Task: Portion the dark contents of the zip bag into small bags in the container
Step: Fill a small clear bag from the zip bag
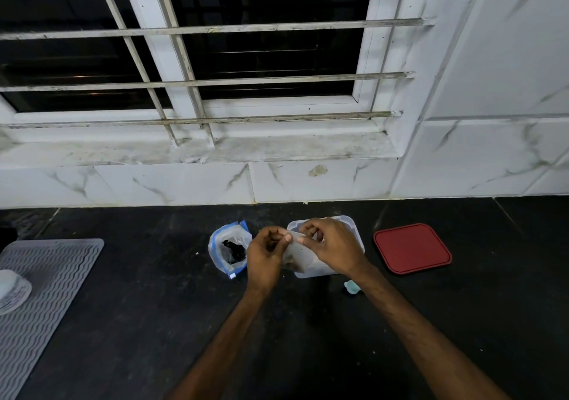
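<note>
A zip bag (229, 247) with a blue seal stands open on the black counter, dark pieces showing inside it. Right of it sits a clear plastic container (348, 224), mostly hidden behind my hands. My left hand (264, 258) and my right hand (332, 247) both pinch the top edge of a small translucent bag (300, 255), held just above the container's near left side. A little dark material shows at the small bag's bottom.
A red lid (412, 248) lies flat to the right of the container. A small pale green scrap (352, 287) rests near my right wrist. A grey ribbed mat (40, 301) with a white object (12, 288) lies at the far left. A tiled wall and window sill stand behind.
</note>
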{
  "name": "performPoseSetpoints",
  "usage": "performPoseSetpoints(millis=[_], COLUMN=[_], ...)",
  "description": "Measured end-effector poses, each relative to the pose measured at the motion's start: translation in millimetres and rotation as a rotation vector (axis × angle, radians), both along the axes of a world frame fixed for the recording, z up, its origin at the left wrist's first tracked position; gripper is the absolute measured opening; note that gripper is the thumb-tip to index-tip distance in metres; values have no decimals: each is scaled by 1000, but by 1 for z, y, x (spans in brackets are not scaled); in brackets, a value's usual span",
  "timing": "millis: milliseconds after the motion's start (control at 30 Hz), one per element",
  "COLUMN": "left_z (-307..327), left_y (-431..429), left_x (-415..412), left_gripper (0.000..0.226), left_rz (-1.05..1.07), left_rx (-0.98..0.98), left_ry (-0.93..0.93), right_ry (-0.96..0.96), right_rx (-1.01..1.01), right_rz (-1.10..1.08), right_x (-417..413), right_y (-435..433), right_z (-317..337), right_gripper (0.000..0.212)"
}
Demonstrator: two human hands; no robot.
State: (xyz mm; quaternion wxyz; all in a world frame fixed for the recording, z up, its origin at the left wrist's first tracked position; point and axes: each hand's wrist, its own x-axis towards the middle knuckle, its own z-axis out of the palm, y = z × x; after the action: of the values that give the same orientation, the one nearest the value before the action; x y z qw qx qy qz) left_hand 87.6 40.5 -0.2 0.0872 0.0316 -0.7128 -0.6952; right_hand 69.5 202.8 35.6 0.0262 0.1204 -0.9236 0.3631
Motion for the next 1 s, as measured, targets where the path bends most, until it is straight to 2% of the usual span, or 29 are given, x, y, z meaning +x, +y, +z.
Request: performPoseSetpoints(millis=[100,233,300,400,500,567,633,733,900,1000], left_z=[-1,-3,-2,-7,-9,-6,-5,-9,-22,-26], left_y=[0,6,10,10,8,9,11,10,5,-1], left_x=[2,2,1,2,1,2,2,4,8,11], left_gripper=[3,8,9,9,8,11,12,7,7,8], left_rz=[14,-54,-50,-27,-16,-40,-64,-88,-75,-86], left_rx=[-16,-44,-53,-95,-132,-150,-135,-69,-5,-9], left_ry=[-15,-20,-19,-13,22,39,22,-32,-77,-106], right_ry=[-33,115,150,111,56,63,93,134,24,26], right_rx=[-56,317,407,360,305,332,408,496,376,360], right_rz=[-46,-30,-24,-50,16,47,65,88,73,59], right_x=[-5,-3,-2,-4,-8,-10,-11,-9,-2,7], right_y=[4,-2,-5,-2,3,5,8,7,17,24], right_z=[-4,-2,-4,-6,-4,-2,-5,-9,-18,-24], right_gripper=[8,4,6,5,18,15,8,12,26,14])
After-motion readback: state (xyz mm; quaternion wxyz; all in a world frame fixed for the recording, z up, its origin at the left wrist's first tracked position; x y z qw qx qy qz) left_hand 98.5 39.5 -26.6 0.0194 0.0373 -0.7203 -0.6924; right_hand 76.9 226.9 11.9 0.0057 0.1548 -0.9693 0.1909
